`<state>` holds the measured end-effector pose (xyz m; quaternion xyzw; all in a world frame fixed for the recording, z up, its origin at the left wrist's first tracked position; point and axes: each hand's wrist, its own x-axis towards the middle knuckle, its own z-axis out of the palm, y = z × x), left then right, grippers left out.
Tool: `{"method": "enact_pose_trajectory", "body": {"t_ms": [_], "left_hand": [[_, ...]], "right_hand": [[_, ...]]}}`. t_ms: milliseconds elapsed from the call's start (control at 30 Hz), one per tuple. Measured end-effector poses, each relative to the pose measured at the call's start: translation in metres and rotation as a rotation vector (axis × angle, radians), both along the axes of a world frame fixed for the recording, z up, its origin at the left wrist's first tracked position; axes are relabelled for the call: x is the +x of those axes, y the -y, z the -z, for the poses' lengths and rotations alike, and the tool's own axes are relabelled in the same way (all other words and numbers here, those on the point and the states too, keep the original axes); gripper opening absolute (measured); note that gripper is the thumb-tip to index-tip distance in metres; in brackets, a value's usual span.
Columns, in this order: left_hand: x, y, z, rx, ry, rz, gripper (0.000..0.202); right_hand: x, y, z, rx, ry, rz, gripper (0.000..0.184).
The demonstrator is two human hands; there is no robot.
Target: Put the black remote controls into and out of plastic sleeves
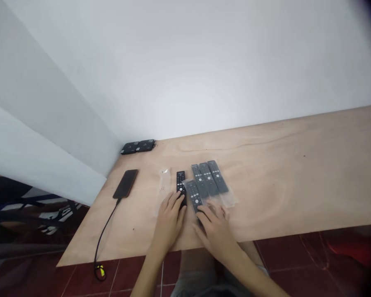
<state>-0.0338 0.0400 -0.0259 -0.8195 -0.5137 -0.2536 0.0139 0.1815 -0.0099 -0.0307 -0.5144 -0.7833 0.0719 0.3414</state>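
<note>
The wooden tabletop (pixel 297 177) meets the white wall (pixel 185 70) at the back, its front edge passing under both forearms; off to the right, the wood stretches wide. Over on the left sits a phone (pixel 125 184), its cable (pixel 106 229) dropping over the near edge, with two black boxes (pixel 138 147) up in the far corner. A clear sleeve (pixel 163 187) lies just left of the unwrapped remote (pixel 180 181), and three bagged remotes (pixel 209 178) crowd the right side. The left hand (pixel 170 210) has loosely bent fingers over the unwrapped remote's near end; the right hand (pixel 214 229) has thumb and forefinger parted at the fourth bagged remote (pixel 193 190). Whether either hand grips, one cannot tell. The unwrapped remote points almost straight at the wall, buttons up; the fourth bagged one slants, far end leaning left.
</note>
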Motion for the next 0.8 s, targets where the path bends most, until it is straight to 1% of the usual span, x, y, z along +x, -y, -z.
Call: {"method": "enact_pose_trajectory", "body": {"t_ms": [67,133,200,267,300,333,400,467,533,633,733,800], "left_hand": [[-0.001,0.002,-0.007,0.012,0.027,0.011,0.039],[0.001,0.008,-0.019,0.0,0.056,0.055,0.043],[0.009,0.017,-0.033,-0.051,0.071,0.159,0.046],[0.022,0.027,-0.043,-0.129,0.07,0.293,0.051],[0.029,0.031,-0.045,-0.171,0.067,0.351,0.056],[0.037,0.033,-0.046,-0.212,0.064,0.396,0.063],[0.053,0.036,-0.043,-0.283,0.062,0.441,0.071],[0.063,0.034,-0.036,-0.329,0.073,0.455,0.069],[0.065,0.033,-0.027,-0.353,0.1,0.441,0.064],[0.054,0.034,-0.02,-0.368,0.141,0.412,0.062],[0.035,0.04,-0.02,-0.38,0.152,0.368,0.057],[0.024,0.044,-0.022,-0.397,0.147,0.331,0.058]], "right_hand": [[0.02,0.012,-0.002,-0.044,-0.038,-0.019,0.009],[0.047,0.02,-0.004,-0.107,-0.075,-0.08,0.012],[0.078,0.021,-0.008,-0.174,-0.135,-0.202,0.014],[0.108,0.018,-0.013,-0.292,-0.185,-0.321,0.015],[0.121,0.016,-0.016,-0.368,-0.208,-0.357,0.015],[0.131,0.014,-0.019,-0.436,-0.215,-0.381,0.015],[0.147,0.009,-0.024,-0.511,-0.211,-0.416,0.016],[0.156,0.005,-0.026,-0.526,-0.238,-0.427,0.018],[0.161,0.002,-0.025,-0.5,-0.317,-0.399,0.026],[0.168,0.002,-0.022,-0.445,-0.445,-0.288,0.033],[0.17,0.003,-0.022,-0.412,-0.5,-0.18,0.023],[0.165,0.004,-0.023,-0.379,-0.495,-0.141,0.018]]}}
